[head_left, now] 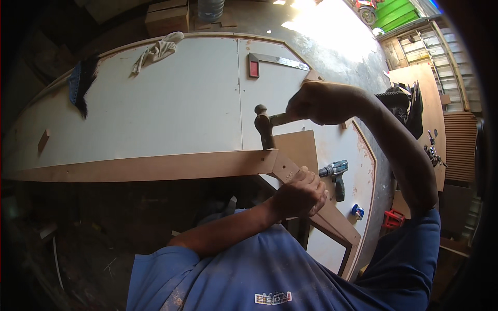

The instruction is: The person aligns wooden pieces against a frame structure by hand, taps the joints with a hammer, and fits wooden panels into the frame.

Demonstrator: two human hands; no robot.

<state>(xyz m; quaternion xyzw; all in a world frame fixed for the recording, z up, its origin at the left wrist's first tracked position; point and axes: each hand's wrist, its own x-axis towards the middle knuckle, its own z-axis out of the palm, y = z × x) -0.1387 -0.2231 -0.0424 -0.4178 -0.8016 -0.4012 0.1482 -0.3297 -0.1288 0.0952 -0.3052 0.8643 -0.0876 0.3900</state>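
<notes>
A ball-peen hammer (265, 129) is gripped by its handle in my right hand (327, 103), its head upright over the wooden edge strip (207, 165). The hammer's lower face is at the strip's end, close to where it meets a short angled wooden piece (284, 167). Whether the face touches the wood I cannot tell. My left hand (300, 194) is closed around the angled piece, just below and right of the joint. A flat plywood piece (298, 147) lies behind the joint. Right of my left hand rests a cordless drill (338, 179).
The large white panel (171, 103) carries a try square (275, 61), a glove (161, 49), a black-bristled brush (83, 85) and a small wood block (43, 140). A small blue item (357, 211) sits near its right edge. Beyond are a cardboard box (167, 20) and a red stool (394, 218).
</notes>
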